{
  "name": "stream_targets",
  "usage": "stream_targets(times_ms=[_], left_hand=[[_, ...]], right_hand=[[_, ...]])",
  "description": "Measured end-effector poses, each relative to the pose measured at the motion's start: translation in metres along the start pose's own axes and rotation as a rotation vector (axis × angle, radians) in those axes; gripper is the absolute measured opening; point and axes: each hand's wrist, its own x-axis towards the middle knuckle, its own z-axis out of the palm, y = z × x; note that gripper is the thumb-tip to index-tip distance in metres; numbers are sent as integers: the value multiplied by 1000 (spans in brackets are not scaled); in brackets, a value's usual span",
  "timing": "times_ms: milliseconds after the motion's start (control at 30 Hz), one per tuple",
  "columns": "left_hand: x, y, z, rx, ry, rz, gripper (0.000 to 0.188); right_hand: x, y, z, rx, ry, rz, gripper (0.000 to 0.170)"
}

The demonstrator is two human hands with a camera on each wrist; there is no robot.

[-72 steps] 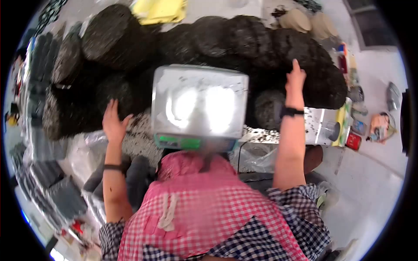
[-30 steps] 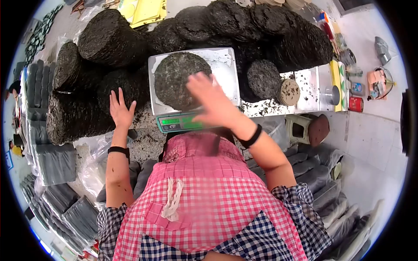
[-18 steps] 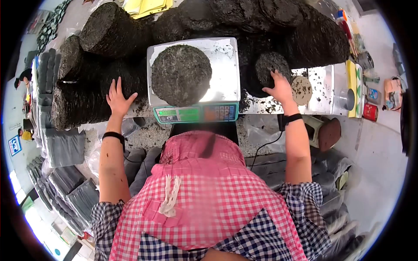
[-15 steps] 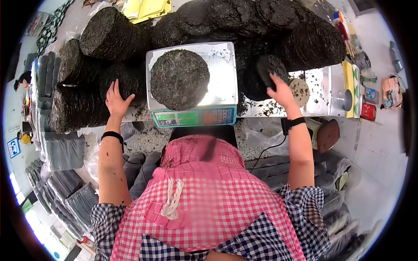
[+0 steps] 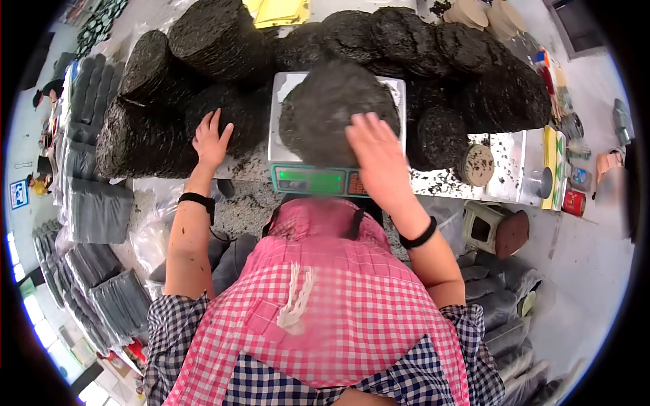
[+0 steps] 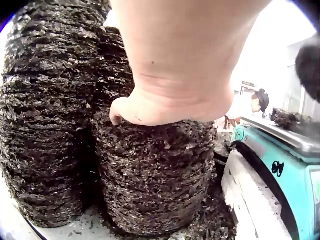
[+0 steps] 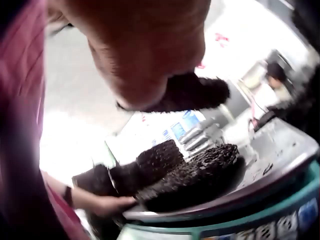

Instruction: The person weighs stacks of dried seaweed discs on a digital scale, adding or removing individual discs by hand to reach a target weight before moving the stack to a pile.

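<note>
A digital scale (image 5: 276, 145) with a metal pan and teal body stands in the middle of the table. A round dark cake of dried seaweed (image 7: 195, 175) lies on its pan. Above it, my right hand (image 5: 382, 162) holds another round seaweed cake (image 7: 205, 95), blurred by motion. In the head view the two cakes overlap. My left hand (image 5: 212, 141) rests with its fingers spread on top of a tall stack of seaweed cakes (image 6: 155, 175), left of the scale. From the left wrist view, only its thumb side and wrist show.
A shorter stack of seaweed cakes (image 5: 441, 139) stands right of the scale, beside a pale round disc (image 5: 477, 165). Long seaweed rolls (image 5: 508, 95) line the back. Yellow sheets (image 5: 281, 12) lie behind. A red can (image 5: 573, 201) and a stool (image 5: 484, 227) are at the right.
My right hand has moved from the right stack leftward over the scale, bringing a seaweed cake along. My left hand stays on its stack. The head view has shifted.
</note>
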Motion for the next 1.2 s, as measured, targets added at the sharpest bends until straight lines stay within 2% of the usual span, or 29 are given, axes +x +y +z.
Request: stream_targets(times_ms=[33,100,133,167,200,267,300,333,400,467,500,533,567,600,633,700,733,767,800,867,900,1000,1033,1067,1133,1200], left_hand=[[-2,5,-4,-2,-10,-21,67],[-6,-9,-5,-117,128,76,67],[-7,-12,-3,-186,210,118,67],[-11,-9,-10,-116,217,183,68],[-9,-6,-4,-43,183,170,68],[-13,-8,5,123,89,144,68],[-10,-12,11,94,36,98,69],[-7,-16,15,132,60,111,69],[-5,-15,10,100,37,91,70],[-8,-11,17,123,106,131,70],[-9,-7,21,153,113,119,71],[-9,-5,28,179,135,109,71],[-8,-3,30,167,145,107,72],[-9,1,31,153,153,98,72],[-10,4,30,155,148,92,70],[-11,6,28,172,138,80,69],[-13,6,29,170,141,85,70],[-15,5,30,165,145,91,71],[-16,4,31,160,155,102,72],[-18,5,32,186,144,78,71],[-19,5,32,179,160,89,71],[-20,9,25,97,154,85,70],[-17,7,23,98,136,74,71],[-16,4,21,92,139,85,69],[-15,2,9,-3,127,80,65],[-18,3,-6,-197,233,70,58]], right_hand=[[-3,-5,14,118,-23,77,59],[-18,0,11,242,26,215,59],[-29,24,-5,247,101,249,61],[-44,66,7,214,239,318,64],[-68,108,30,190,365,401,66],[-103,158,63,-231,185,605,64],[-145,174,87,-218,34,626,62],[-174,184,103,-207,-101,634,61],[-202,174,98,-96,-171,695,62],[-206,171,72,-63,-265,682,58],[-202,186,69,-53,-244,641,52],[-189,207,74,-114,-130,649,44],[-153,214,69,-216,11,534,39],[-115,225,66,-158,77,469,40],[-89,250,81,-77,72,522,48],[-64,322,143,-204,-73,653,83],[-47,334,163,-293,-275,825,98],[-55,364,197,-244,-372,921,102],[-47,364,209,-197,-462,1016,105],[-35,375,208,-212,-496,1001,102],[-31,380,203,-175,-473,923,90],[-30,393,170,-214,-530,697,78],[-31,385,154,-256,-525,676,72],[-42,385,141,-223,-452,578,64],[-43,370,100,-154,-415,508,55],[-33,347,59,-122,-277,472,52]])
